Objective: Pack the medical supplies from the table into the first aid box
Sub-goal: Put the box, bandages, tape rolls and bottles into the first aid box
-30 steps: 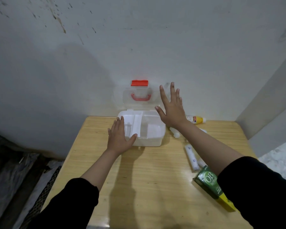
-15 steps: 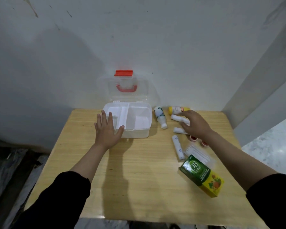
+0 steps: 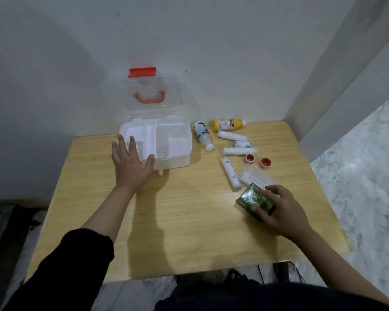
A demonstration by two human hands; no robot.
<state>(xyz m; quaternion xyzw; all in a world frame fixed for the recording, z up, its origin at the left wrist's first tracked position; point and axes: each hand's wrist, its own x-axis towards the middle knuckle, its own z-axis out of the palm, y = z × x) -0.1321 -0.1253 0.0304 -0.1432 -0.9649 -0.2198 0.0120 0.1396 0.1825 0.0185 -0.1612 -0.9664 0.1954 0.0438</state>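
Observation:
The white first aid box [image 3: 177, 161] stands open at the table's back, its clear lid [image 3: 152, 97] with a red handle leaning on the wall. My left hand [image 3: 130, 163] lies flat against the box's front left corner, fingers apart. My right hand [image 3: 279, 209] grips the green carton [image 3: 254, 202] near the table's right front. Between them lie a white bottle [image 3: 202, 135], a yellow bottle [image 3: 229, 125], several white bandage rolls [image 3: 239, 151], two red tape rolls [image 3: 257, 160] and a clear packet of swabs [image 3: 255, 177].
The wooden table [image 3: 189, 221] stands in a corner, with a wall behind it and a wall close on the right. Marble floor [image 3: 368, 176] shows to the right. Dark clutter lies on the floor at the left.
My right hand has moved from the bandage rolls near the back toward me and closed on the green carton. My left hand has stayed at the box.

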